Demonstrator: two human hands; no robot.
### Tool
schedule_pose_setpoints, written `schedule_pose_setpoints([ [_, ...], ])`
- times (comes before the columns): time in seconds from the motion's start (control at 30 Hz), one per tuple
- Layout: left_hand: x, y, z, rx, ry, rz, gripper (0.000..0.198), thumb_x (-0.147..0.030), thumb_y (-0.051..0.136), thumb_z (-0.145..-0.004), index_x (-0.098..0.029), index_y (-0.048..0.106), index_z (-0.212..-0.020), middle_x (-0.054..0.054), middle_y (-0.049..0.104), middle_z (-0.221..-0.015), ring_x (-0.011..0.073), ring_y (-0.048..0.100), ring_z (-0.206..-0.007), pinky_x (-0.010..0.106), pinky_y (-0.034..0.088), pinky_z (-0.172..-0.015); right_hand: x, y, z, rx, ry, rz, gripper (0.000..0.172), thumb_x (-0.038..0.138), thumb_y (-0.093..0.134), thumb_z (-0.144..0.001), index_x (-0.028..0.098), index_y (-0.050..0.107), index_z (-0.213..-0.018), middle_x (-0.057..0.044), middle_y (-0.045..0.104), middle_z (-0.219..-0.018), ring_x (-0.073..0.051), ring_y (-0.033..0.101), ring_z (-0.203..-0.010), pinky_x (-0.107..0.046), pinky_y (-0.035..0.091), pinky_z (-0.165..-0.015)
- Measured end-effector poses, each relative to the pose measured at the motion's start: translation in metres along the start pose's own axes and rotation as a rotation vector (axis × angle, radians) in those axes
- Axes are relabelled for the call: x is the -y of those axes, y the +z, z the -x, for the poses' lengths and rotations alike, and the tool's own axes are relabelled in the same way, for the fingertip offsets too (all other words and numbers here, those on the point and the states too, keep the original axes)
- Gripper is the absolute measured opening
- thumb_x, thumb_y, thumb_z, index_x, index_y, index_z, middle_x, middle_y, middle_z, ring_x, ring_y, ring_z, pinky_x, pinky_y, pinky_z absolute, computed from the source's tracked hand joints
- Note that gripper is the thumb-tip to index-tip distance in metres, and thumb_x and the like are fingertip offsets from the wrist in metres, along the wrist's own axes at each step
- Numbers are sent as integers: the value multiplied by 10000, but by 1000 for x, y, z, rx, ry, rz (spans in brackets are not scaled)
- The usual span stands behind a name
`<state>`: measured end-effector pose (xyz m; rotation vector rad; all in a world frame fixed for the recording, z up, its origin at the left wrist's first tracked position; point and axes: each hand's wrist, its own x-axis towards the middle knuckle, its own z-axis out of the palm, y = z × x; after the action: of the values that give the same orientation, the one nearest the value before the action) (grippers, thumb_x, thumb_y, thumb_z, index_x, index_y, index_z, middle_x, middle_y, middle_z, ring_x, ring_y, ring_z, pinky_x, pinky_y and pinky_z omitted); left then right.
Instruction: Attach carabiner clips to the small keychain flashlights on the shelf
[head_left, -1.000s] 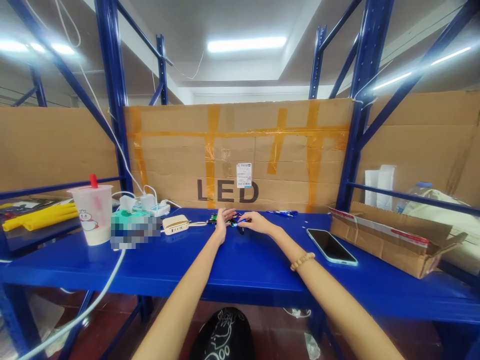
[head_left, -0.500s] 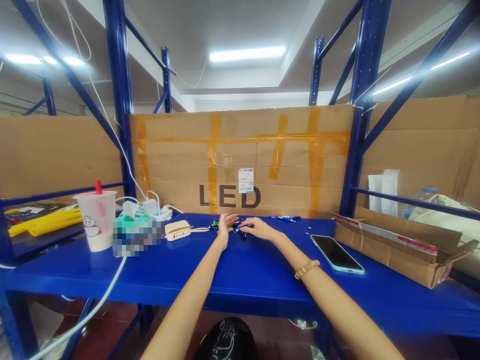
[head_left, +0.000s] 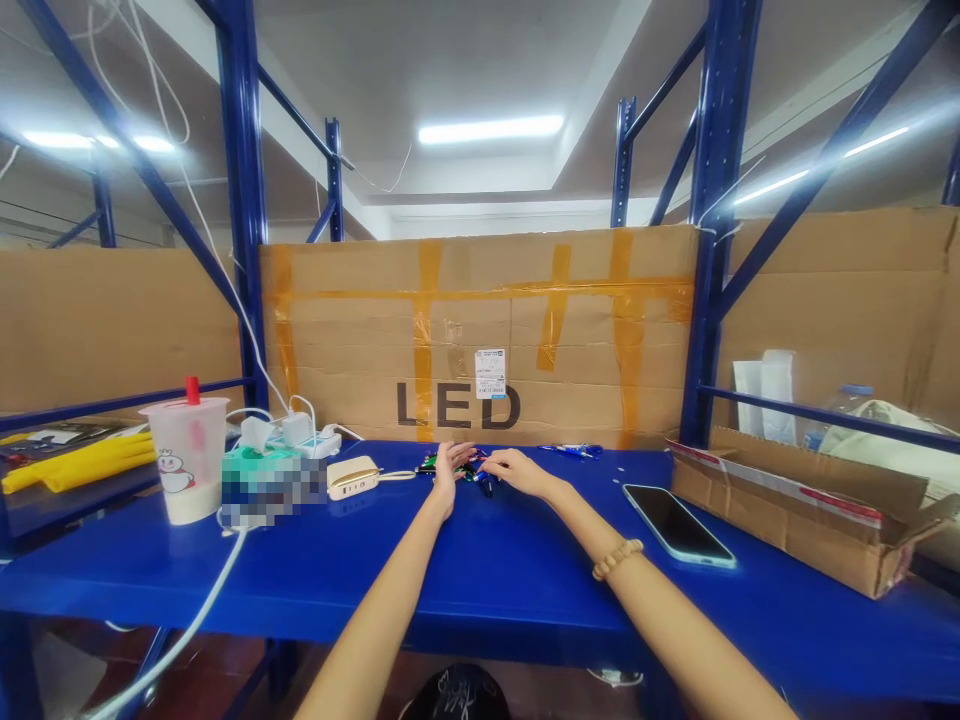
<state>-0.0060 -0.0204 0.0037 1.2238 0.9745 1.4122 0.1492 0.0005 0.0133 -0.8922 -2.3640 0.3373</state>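
Note:
At the back middle of the blue table [head_left: 315, 560] lies a pile of small shiny pieces [head_left: 486, 486] in blue, green, red and black, too small to name. My left hand [head_left: 448, 472] rests on its edge at the left of the pile, fingers stretched out and palm turned toward the pieces. From the right, my right hand [head_left: 519, 472] reaches over the pile with its fingers bent down and drawn together. Whatever lies between those fingertips is hidden. Several thin blue, pen-like pieces [head_left: 571, 451] lie apart, farther right near the cardboard.
On the left stand a drink cup [head_left: 187, 460], a cream power bank [head_left: 352, 478] and a power strip with white plugs [head_left: 298, 430]. A phone [head_left: 679, 525] and an open cardboard box [head_left: 780, 510] lie on the right. A tall cardboard panel [head_left: 360, 340] closes off the back.
The whole view has shifted slightly, with the table sitting lower in the picture. My right fingers have moved a little at the pile; my left hand stays in place.

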Motion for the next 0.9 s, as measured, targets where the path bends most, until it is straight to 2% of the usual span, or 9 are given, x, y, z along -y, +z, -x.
schedule_pose_setpoints([
  [0.13,0,0,-1,-12,-8,8,589,-413,175,-784,-111,597,-1062,132,597,-1176,254,487,-1146,368,328,-905,3,-1,2,-26,67,59,334,327,346,-909,167,639,-905,-51,663,-867,-171,581,-798,-263,408,-698],
  [0.27,1,0,-1,-24,2,-15,587,-414,167,-791,-114,598,-1053,131,598,-1174,243,488,-1152,366,328,-910,1,-2,8,-66,277,172,240,234,417,-879,209,525,-1093,-44,650,-926,-171,589,-854,-272,406,-729],
  [0.43,4,-2,-2,-19,7,-70,621,-434,144,-787,-119,588,-1086,127,591,-1187,247,478,-1168,367,335,-896,-12,-3,15,-118,547,351,217,112,456,-802,193,574,-965,-75,620,-1047,-214,570,-971,-318,412,-775],
  [0.5,4,-2,-3,-15,3,-71,628,-435,140,-787,-114,583,-1096,130,591,-1187,250,478,-1167,370,334,-894,-18,-2,15,-97,546,316,209,83,480,-764,188,620,-878,-69,629,-1043,-214,564,-999,-326,411,-825],
  [0.57,4,-2,-4,-18,-5,-54,621,-431,147,-789,-109,584,-1091,134,595,-1180,251,476,-1168,374,329,-899,-24,1,12,-90,456,152,209,97,493,-764,185,644,-880,-64,650,-1000,-194,581,-975,-312,423,-846],
  [0.67,3,-2,-3,-22,-20,-25,599,-421,169,-788,-105,591,-1071,142,597,-1175,252,471,-1171,376,327,-900,-29,6,6,-101,370,-180,289,190,448,-834,164,585,-1087,-78,665,-963,-174,624,-870,-304,475,-771],
  [0.73,1,-2,-1,-22,-19,-16,588,-417,177,-787,-106,595,-1059,143,594,-1179,252,469,-1174,374,326,-900,-33,5,4,-113,376,-221,326,234,426,-860,151,539,-1154,-95,650,-1016,-173,623,-875,-309,478,-769],
  [0.83,-1,-2,1,-21,-17,-19,579,-418,184,-787,-113,598,-1053,140,593,-1183,250,467,-1177,370,323,-907,-41,-4,13,-176,486,78,296,221,460,-847,159,561,-1118,-105,588,-1156,-199,545,-1057,-352,397,-907],
  [0.9,-1,-2,2,-21,-21,-23,574,-419,190,-785,-117,598,-1052,139,592,-1184,249,466,-1179,367,323,-908,-49,-14,24,-168,675,329,328,232,470,-842,170,534,-1158,-110,522,-1246,-237,456,-1168,-415,333,-956],
])
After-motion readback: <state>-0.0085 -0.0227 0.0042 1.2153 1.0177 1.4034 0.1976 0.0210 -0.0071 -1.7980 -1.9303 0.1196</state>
